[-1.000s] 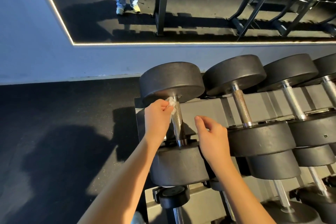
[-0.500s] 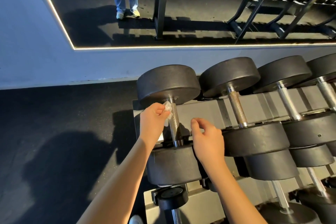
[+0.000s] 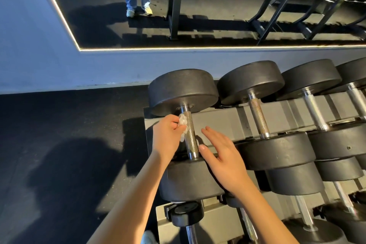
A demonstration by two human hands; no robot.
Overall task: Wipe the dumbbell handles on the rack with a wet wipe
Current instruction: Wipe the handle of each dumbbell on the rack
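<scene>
The leftmost dumbbell's silver metal handle [image 3: 190,134] is rough with knurling along its middle, smooth and glossy at both collars. Against its left side, the crumpled white wet wipe [image 3: 183,123] looks soft and fibrous. The round black heads [image 3: 183,89] at its ends are matt and rubbery. To its right, the grey painted-metal rack beam [image 3: 223,123] has a dull sheen.
</scene>
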